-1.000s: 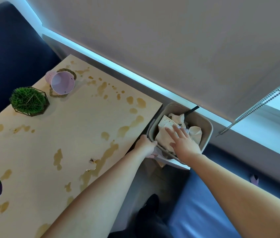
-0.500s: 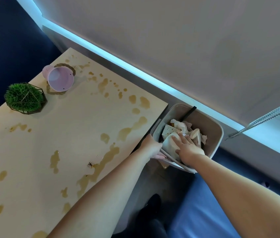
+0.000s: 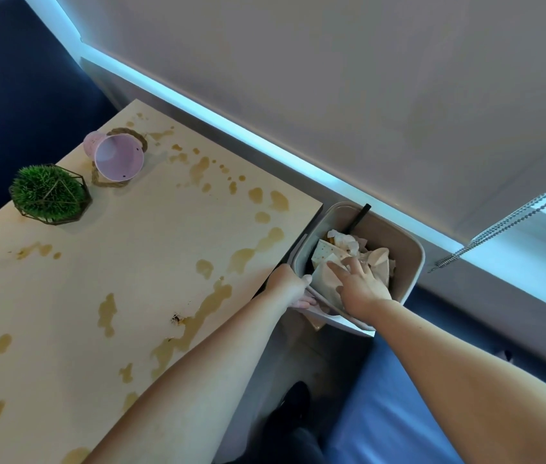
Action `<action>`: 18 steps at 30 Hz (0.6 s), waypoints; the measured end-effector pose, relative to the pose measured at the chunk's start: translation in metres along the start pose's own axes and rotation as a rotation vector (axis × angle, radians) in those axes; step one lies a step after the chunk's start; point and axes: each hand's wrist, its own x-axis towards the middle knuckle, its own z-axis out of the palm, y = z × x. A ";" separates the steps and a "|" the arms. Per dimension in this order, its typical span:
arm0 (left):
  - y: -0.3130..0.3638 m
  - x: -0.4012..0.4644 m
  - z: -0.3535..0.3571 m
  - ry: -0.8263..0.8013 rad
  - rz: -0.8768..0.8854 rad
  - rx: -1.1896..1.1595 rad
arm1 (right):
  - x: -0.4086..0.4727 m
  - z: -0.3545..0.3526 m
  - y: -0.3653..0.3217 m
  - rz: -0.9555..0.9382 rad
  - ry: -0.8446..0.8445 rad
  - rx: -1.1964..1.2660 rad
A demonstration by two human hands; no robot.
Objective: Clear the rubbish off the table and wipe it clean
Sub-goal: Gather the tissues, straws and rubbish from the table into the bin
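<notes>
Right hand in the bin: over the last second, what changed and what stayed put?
The right hand sank deeper into the bin, pressing the paper rubbish down. The left hand kept gripping the bin's near rim. The tipped pink cup, plant and spills on the table are unchanged.

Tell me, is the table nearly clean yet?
Not yet. The rubbish looks done: paper scraps sit in the bin. Now the left hand holds its rim while the right hand presses them down. Left: brown spills cover the table; the pink cup lies tipped over.
</notes>
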 end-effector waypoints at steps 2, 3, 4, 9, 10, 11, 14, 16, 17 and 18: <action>-0.003 -0.002 -0.002 0.015 0.020 0.029 | -0.006 -0.004 -0.001 0.007 0.026 0.041; -0.004 -0.005 -0.004 0.023 0.032 0.040 | -0.010 -0.007 -0.003 0.009 0.035 0.052; -0.003 -0.010 -0.007 0.029 0.042 0.047 | -0.014 -0.010 -0.004 0.012 0.045 0.054; 0.003 -0.041 -0.025 0.033 0.087 0.097 | -0.029 -0.028 -0.024 0.019 0.114 0.094; 0.003 -0.049 -0.031 0.036 0.116 0.126 | -0.032 -0.032 -0.032 0.012 0.142 0.105; 0.003 -0.056 -0.036 0.040 0.149 0.150 | -0.034 -0.035 -0.040 0.005 0.173 0.110; 0.001 -0.080 -0.061 0.069 0.262 0.174 | -0.046 -0.045 -0.072 -0.044 0.243 0.108; 0.001 -0.093 -0.079 0.130 0.335 0.198 | -0.052 -0.051 -0.093 -0.101 0.257 0.116; -0.002 -0.100 -0.092 0.171 0.376 0.219 | -0.055 -0.052 -0.108 -0.136 0.252 0.124; -0.004 -0.106 -0.103 0.212 0.412 0.247 | -0.057 -0.053 -0.122 -0.165 0.241 0.132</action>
